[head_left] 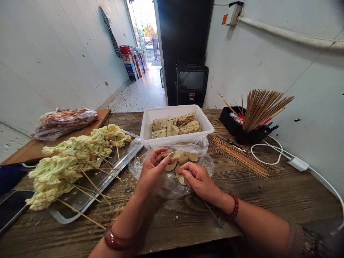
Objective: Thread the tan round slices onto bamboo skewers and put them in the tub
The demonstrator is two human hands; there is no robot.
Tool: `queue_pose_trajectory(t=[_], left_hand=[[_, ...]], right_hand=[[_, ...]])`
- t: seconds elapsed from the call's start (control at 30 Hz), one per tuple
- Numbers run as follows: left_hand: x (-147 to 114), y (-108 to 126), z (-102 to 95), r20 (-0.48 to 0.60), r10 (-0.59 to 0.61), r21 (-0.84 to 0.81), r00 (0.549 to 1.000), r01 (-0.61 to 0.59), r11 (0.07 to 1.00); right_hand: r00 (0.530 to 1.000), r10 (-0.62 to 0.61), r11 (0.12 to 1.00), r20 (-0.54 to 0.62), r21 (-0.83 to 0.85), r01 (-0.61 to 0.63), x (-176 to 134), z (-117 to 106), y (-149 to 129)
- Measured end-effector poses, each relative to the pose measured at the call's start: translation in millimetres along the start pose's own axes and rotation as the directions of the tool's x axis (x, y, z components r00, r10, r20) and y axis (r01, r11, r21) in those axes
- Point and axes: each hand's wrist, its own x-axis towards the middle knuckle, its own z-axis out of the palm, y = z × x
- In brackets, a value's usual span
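My left hand (156, 166) pinches a thin, round, pale slice (175, 156) between thumb and fingers. In my right hand (197, 179) is a thin wooden skewer (177, 164), its front end close to that slice; whether it pierces the slice I cannot tell. Both hands are above an opened clear plastic bag (172, 191) with more round pale slices (191, 156) in it. Just beyond the bag stands a white plastic tub (145, 125), where similar slices (166, 126) lie threaded on skewers. The slices' exact kind does not show.
Skewered cauliflower (72, 152) lies across a metal tray (70, 215) at left. Behind it, a bagged reddish food (67, 122) rests on a wooden board (103, 116). At right are loose skewers (239, 156), a black holder full of skewers (248, 134) and a white cable (298, 164).
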Motion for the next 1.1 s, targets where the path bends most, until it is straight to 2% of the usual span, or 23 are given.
queue_pose_trajectory(t=[0.13, 0.2, 0.33, 0.57, 0.7, 1.1], left_hand=[[1.6, 1.6, -3.8, 0.106, -0.163, -0.106, 0.981, 0.175, 0.979], [1.0, 0.8, -2.8, 0.140, -0.184, -0.105, 0.973, 0.199, 0.974], [0.3, -2.4, 0.1, 0.130, -0.172, -0.092, 0.976, 0.184, 0.979], [4.0, -1.2, -4.9, 0.006, -0.132, -0.156, 0.991, 0.131, 0.979], [4.5, -0.5, -4.9, 0.000, -0.120, -0.152, 0.993, 0.119, 0.981], [1.6, -3.1, 1.8, -0.009, -0.155, -0.157, 0.988, 0.152, 0.976]], right_hand=[[1.000, 0.006, 0.999, 0.015, 0.039, -0.006, -0.7, 0.9, -4.1], [1.000, 0.006, 0.999, 0.019, 0.033, -0.007, -0.3, 0.9, -5.0], [0.999, -0.006, 1.000, 0.032, -0.013, 0.006, 1.0, 0.2, -5.4], [0.998, 0.006, 0.992, 0.064, -0.124, 0.002, -0.5, -0.3, -5.8], [0.998, 0.029, 0.991, 0.061, -0.133, -0.021, -1.4, 0.6, -5.7], [0.999, -0.032, 0.982, 0.017, -0.185, 0.035, -0.9, 2.4, -6.2]])
